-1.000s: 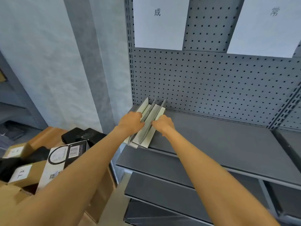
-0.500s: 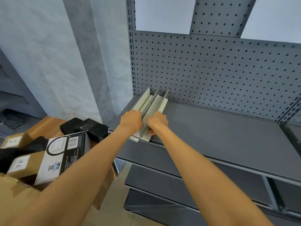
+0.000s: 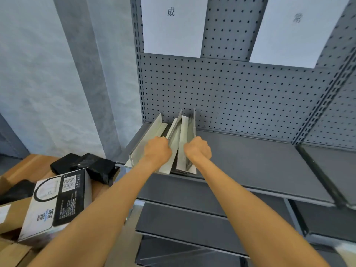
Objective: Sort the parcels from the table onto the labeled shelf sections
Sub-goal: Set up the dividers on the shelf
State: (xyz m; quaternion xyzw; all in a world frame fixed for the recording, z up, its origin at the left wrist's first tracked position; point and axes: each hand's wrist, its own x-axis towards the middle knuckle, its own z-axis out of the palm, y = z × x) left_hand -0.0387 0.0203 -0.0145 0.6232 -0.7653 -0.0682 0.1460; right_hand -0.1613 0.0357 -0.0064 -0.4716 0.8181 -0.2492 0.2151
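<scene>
Hands are gripping metal dividers on the grey shelf, the left hand curling round the middle divider and the right hand round the rightmost divider, while boxed parcels are lying on the table at left.

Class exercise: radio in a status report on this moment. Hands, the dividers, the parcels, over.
Left hand and right hand each gripping a metal divider on the shelf. Parcels on the table, untouched. Shelf to the right is bare.
</scene>
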